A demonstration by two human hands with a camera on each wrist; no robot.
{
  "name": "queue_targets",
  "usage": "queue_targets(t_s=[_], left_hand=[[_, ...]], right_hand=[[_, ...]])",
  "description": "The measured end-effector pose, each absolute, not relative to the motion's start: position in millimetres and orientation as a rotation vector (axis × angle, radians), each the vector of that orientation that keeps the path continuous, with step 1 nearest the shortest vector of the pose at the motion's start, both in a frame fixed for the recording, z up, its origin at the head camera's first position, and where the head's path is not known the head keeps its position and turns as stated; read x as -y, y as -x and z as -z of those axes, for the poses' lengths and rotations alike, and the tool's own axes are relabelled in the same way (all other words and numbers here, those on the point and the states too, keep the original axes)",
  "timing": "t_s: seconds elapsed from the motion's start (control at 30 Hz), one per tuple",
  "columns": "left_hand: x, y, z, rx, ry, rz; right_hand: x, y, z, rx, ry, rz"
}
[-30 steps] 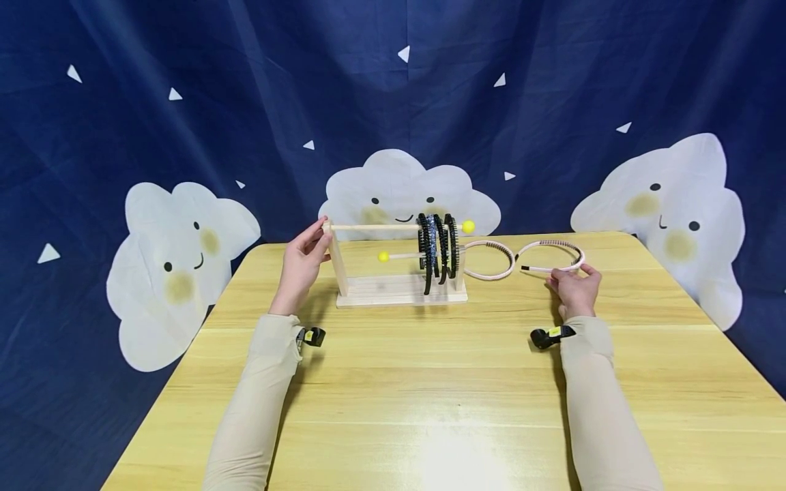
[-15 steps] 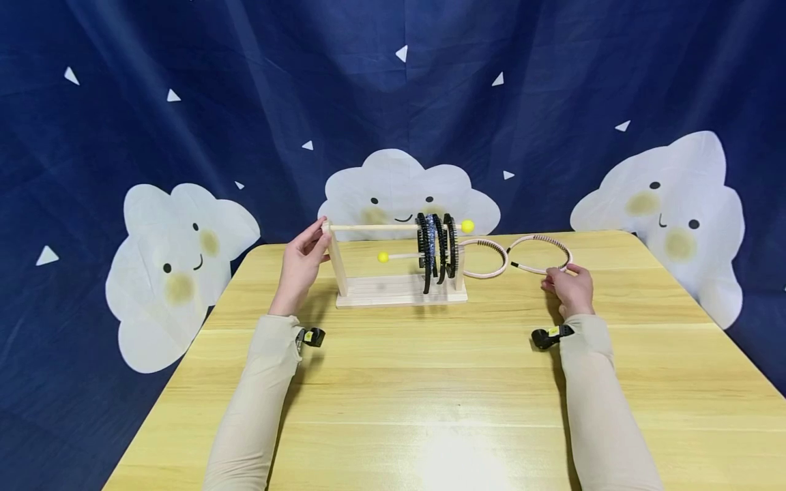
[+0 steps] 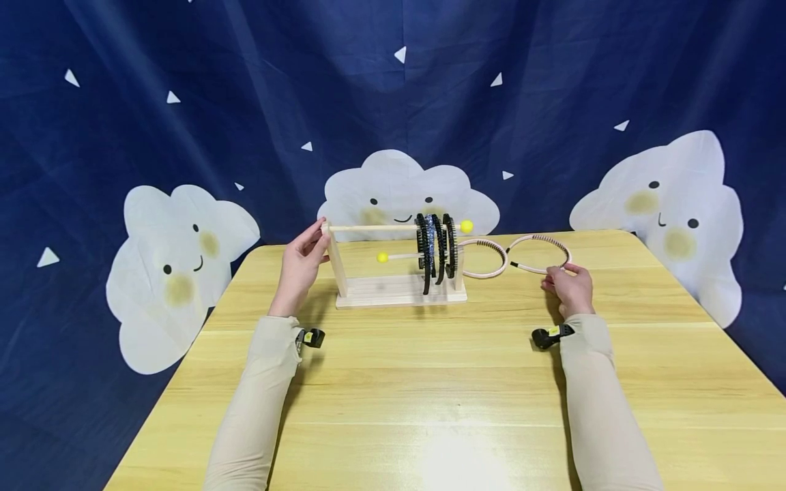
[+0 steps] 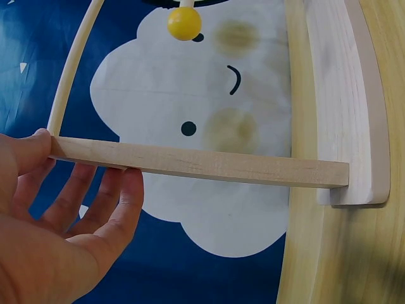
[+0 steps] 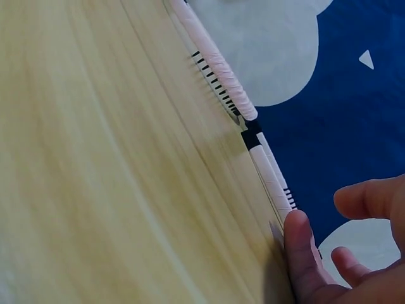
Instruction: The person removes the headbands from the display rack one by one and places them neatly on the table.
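My left hand (image 3: 301,262) pinches the top of the left upright of a wooden headband stand (image 3: 393,293). In the left wrist view, thumb and fingertips lie on opposite sides of that upright (image 4: 221,166). Several black headbands (image 3: 452,249) and a glittery blue headband (image 3: 431,239) hang at the stand's right end. Flat on the table lies a pale pink headband (image 3: 555,243), its near side touched by the thumb of my right hand (image 3: 572,290). The right wrist view shows the index finger raised apart from it. A second pale pink headband (image 3: 505,258) sits between it and the stand.
Yellow balls cap the ends of the stand's upper rod (image 3: 467,226) and lower rod (image 3: 383,257). Everything stands near the far edge of the wooden table (image 3: 393,382). A dark blue curtain (image 3: 276,88) with white clouds hangs behind it.
My right hand has shifted slightly left, and both pink headbands have slid left over the table with it. Between half a second ago and now, little differs. The left hand keeps its place on the upright.
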State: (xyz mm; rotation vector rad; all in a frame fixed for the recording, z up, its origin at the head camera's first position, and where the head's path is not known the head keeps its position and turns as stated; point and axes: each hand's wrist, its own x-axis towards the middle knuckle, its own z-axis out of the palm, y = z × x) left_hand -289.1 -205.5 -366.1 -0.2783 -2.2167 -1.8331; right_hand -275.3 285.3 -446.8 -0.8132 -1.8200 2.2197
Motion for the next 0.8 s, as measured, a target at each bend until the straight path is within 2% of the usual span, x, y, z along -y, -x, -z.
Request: queue_targets(t_s=[0.53,0.8], left_hand=[[206,289,365,2.23,0.265,1.852],[206,290,366,2.216,0.286,1.85]], right_hand=[[-282,277,439,1.659,0.801,-2.28],[-280,276,421,1.59,0.743,-2.287]])
